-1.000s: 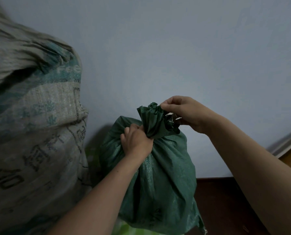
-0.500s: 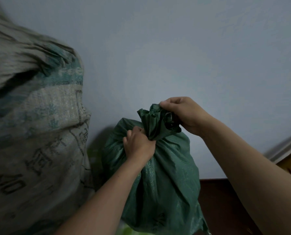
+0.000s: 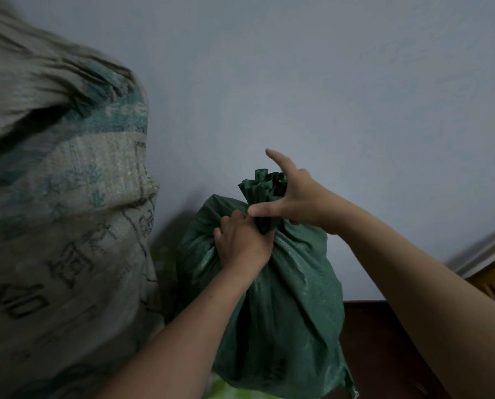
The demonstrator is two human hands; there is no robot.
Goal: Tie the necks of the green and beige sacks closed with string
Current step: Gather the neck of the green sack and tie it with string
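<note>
Head view: the green sack (image 3: 275, 306) stands at about 6 o'clock of centre against the pale wall (image 3: 327, 82), on a dark floor (image 3: 384, 341). The left hand (image 3: 242, 243) is clenched tight around the sack's gathered neck (image 3: 265, 197). At 2 o'clock of it, the right hand (image 3: 301, 197) lies against the bunched top, forefinger and thumb spread wide, gripping nothing that I can make out. The beige sack (image 3: 62, 226), printed with dark characters, bulks at 9 o'clock, just beside the green one. No string is discernible.
</note>
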